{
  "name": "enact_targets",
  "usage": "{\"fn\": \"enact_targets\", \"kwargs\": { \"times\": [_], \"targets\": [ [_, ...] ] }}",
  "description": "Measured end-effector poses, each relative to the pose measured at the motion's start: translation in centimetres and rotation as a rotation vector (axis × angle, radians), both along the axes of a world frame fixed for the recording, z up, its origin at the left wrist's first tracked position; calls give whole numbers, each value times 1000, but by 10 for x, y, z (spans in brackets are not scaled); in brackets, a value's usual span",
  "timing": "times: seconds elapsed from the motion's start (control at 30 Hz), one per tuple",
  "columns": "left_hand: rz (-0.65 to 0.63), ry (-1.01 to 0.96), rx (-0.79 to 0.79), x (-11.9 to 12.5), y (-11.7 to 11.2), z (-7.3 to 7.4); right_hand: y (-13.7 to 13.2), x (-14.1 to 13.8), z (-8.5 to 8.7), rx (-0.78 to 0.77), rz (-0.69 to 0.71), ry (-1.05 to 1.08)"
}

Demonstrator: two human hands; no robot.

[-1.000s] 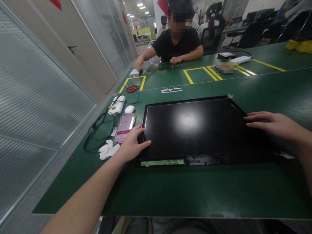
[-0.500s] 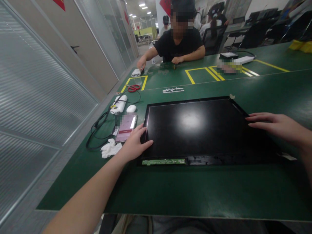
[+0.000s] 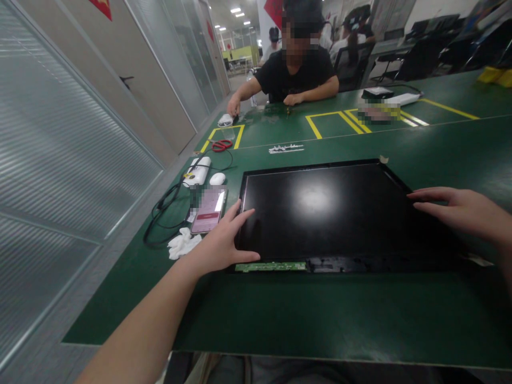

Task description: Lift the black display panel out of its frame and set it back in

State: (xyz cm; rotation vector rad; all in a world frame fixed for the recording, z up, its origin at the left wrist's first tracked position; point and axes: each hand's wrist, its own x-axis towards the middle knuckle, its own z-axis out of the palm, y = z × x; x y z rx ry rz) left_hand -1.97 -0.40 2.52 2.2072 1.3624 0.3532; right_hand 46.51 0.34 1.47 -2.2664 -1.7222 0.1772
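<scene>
A large black display panel (image 3: pixel 320 208) lies flat on the green table (image 3: pixel 320 320), with a green circuit strip (image 3: pixel 270 266) along its near edge. My left hand (image 3: pixel 224 242) rests open on the panel's near left corner, fingers spread and thumb stretched along the near edge. My right hand (image 3: pixel 460 210) lies flat on the panel's right edge, fingers straight and pointing left. Neither hand holds anything.
Left of the panel lie a phone (image 3: pixel 208 210), a white crumpled glove (image 3: pixel 182 245), a white mouse (image 3: pixel 217 178), a white device (image 3: pixel 197 170) with black cable and red scissors (image 3: pixel 221 144). A person in black (image 3: pixel 296 74) sits across the table. Yellow tape boxes (image 3: pixel 332 122) mark the far side.
My left hand has slid a little along the panel's corner, its thumb now lying along the near edge. The right hand has hardly moved. The view has shifted slightly.
</scene>
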Motion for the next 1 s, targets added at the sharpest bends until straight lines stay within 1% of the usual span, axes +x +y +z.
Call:
{"fn": "enact_targets", "kwargs": {
  "times": [0.13, 0.27, 0.33, 0.47, 0.67, 0.77, 1.0],
  "targets": [
    [-76, 49, 36, -3, 3, 2, 0, 4, -1, -32, -26, -11],
    [-128, 80, 89, -7, 7, 1, 1, 4, -2, -46, 6, -22],
    [-140, 69, 95, -8, 8, 0, 1, 1, -1, -32, 22, -16],
    [-154, 79, 110, -8, 9, -1, 0, -4, 2, -24, -1, 3],
    [-209, 176, 171, -8, 9, 2, 3, 5, -4, -14, 34, -10],
    [-217, 209, 182, -7, 9, 2, 4, 9, -8, -6, 38, -19],
    [-243, 250, 186, -7, 10, 2, 3, 4, -6, -14, 18, -23]
  ]
}}
